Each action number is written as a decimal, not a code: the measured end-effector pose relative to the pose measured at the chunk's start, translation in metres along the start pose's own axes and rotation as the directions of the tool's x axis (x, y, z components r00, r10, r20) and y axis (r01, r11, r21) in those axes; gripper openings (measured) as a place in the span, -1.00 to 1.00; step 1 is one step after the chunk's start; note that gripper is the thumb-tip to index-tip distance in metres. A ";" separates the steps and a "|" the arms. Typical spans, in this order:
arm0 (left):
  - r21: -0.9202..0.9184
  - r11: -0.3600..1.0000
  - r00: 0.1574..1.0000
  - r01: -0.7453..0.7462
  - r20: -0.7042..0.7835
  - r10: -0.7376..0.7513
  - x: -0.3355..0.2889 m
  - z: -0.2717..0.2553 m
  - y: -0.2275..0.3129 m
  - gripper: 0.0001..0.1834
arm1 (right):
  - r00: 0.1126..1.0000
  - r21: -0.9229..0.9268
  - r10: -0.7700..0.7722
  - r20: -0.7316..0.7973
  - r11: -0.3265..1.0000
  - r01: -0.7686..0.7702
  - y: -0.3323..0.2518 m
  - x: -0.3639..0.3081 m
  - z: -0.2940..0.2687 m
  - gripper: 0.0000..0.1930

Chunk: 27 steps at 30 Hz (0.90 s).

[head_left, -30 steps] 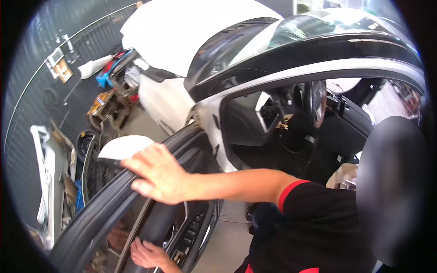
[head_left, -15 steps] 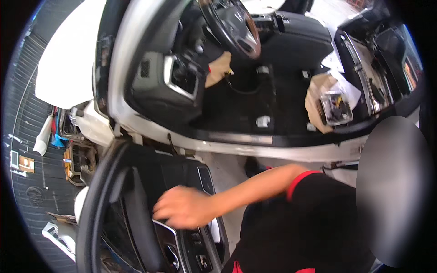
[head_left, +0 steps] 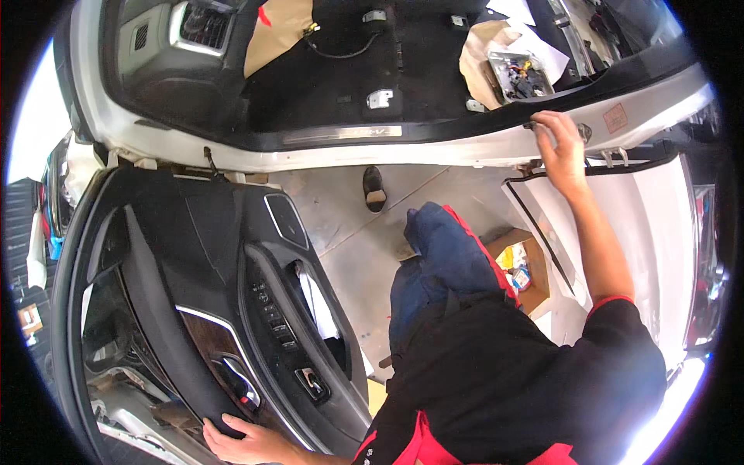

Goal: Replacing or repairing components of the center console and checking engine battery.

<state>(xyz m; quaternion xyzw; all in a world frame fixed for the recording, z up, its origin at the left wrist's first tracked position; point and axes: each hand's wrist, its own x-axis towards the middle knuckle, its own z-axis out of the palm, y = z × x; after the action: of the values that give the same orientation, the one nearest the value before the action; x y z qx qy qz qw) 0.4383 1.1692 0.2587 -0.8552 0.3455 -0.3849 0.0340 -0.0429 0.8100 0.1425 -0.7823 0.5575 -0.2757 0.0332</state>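
Observation:
My left hand (head_left: 242,443) lies on the upper edge of the open front door (head_left: 186,256), fingers bent over its dark padded trim, close to the inner door handle (head_left: 246,391). At the right, my right hand (head_left: 561,151) is hooked over the white door pillar (head_left: 593,128) of the car body, its fingertips curled round the dark edge. A striker and hinge fittings sit just beside it. The door panel carries window switches (head_left: 273,318) and a wood-look inlay, with some white paper in its pocket.
The car floor holds a clear tray (head_left: 521,76) of small parts on brown paper, plus metal brackets (head_left: 380,98) and a loose cable (head_left: 345,54). Behind my legs stands a cardboard box (head_left: 535,271) of packets. A white rear door (head_left: 620,217) stands open at right.
My right hand has gone from over the front door's panel to the pillar at the right. My left hand has come into view on the door. The view has tilted down and turned.

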 end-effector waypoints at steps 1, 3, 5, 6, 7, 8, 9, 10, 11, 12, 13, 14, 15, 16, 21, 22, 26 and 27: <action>-0.010 1.000 1.000 -0.005 -0.009 0.005 -0.001 0.001 0.005 -0.54 | 0.999 -0.054 -0.026 -0.048 0.998 0.024 0.000 0.004 -0.015 -0.80; -0.063 0.996 0.994 -0.059 -0.097 0.052 0.000 0.004 0.020 -0.58 | 0.976 -0.296 -0.198 -0.095 0.941 0.162 0.008 0.011 -0.043 -0.79; -0.081 0.995 0.995 -0.065 -0.087 0.058 0.004 0.014 0.027 -0.36 | 0.950 -0.389 -0.278 -0.141 0.898 0.205 0.029 0.015 -0.067 -0.77; -0.099 0.992 0.995 -0.074 -0.078 0.066 0.009 0.023 0.035 -0.55 | 0.945 -0.441 -0.290 -0.151 0.875 0.198 0.037 0.013 -0.080 -0.77; -0.116 0.990 0.995 -0.085 -0.070 0.077 0.014 0.032 0.046 -0.72 | 0.945 -0.485 -0.284 -0.163 0.857 0.174 0.047 0.013 -0.089 -0.78; -0.175 0.982 0.997 -0.069 -0.034 0.064 0.016 0.036 0.055 -0.72 | 0.955 -0.492 -0.261 -0.139 0.855 0.162 0.056 0.015 -0.094 -0.76; -0.204 0.974 0.995 -0.100 -0.020 0.098 0.023 0.036 0.073 -0.70 | 0.965 -0.501 -0.234 -0.116 0.853 0.146 0.064 0.015 -0.098 -0.74; -0.237 0.967 0.995 -0.095 0.001 0.098 0.026 0.041 0.088 -0.68 | 0.966 -0.499 -0.226 -0.127 0.856 0.135 0.069 0.015 -0.101 -0.74; -0.262 0.961 0.995 -0.090 0.016 0.097 0.029 0.042 0.101 -0.66 | 0.978 -0.500 -0.185 -0.093 0.858 0.114 0.074 0.015 -0.101 -0.71; -0.285 0.955 0.994 -0.088 0.038 0.103 0.035 0.041 0.119 -0.66 | 0.987 -0.510 -0.148 -0.062 0.855 0.096 0.080 0.018 -0.100 -0.68; -0.327 0.940 0.993 -0.093 0.037 0.111 0.041 0.036 0.135 -0.68 | 0.993 -0.501 -0.104 -0.058 0.863 0.061 0.091 0.013 -0.101 -0.65; -0.359 0.929 0.993 -0.090 0.035 0.110 0.044 0.038 0.147 -0.68 | 0.993 -0.511 -0.084 -0.080 0.859 0.032 0.098 0.012 -0.101 -0.65; -0.387 0.917 0.993 -0.092 0.033 0.114 0.046 0.038 0.156 -0.68 | 0.993 -0.518 -0.060 -0.100 0.855 0.000 0.103 0.009 -0.102 -0.65; -0.395 0.914 0.993 -0.091 0.035 0.114 0.050 0.036 0.168 -0.68 | 0.992 -0.477 -0.035 -0.124 0.878 -0.029 0.109 0.009 -0.105 -0.63; -0.485 0.860 0.981 -0.160 0.018 0.193 0.073 0.024 0.219 -0.69 | 0.981 -0.402 -0.046 -0.186 0.915 -0.033 0.121 0.008 -0.112 -0.60; -0.522 0.835 0.978 -0.174 0.007 0.209 0.080 0.023 0.225 -0.69 | 0.978 -0.388 -0.046 -0.205 0.921 -0.038 0.120 0.007 -0.112 -0.60; -0.568 0.788 0.964 -0.239 -0.044 0.261 0.110 0.018 0.260 -0.70 | 0.965 -0.362 -0.038 -0.260 0.930 -0.061 0.128 0.003 -0.115 -0.59; -0.573 0.777 0.960 -0.260 -0.068 0.272 0.117 0.018 0.270 -0.70 | 0.965 -0.347 -0.040 -0.258 0.936 -0.054 0.127 0.002 -0.115 -0.58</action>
<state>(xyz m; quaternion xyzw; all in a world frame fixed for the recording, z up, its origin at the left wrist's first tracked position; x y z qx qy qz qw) 0.3518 0.8881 0.2329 -0.7712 0.5625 -0.2454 -0.1690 -0.2050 0.7895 0.1946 -0.7306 0.5998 -0.2721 -0.1797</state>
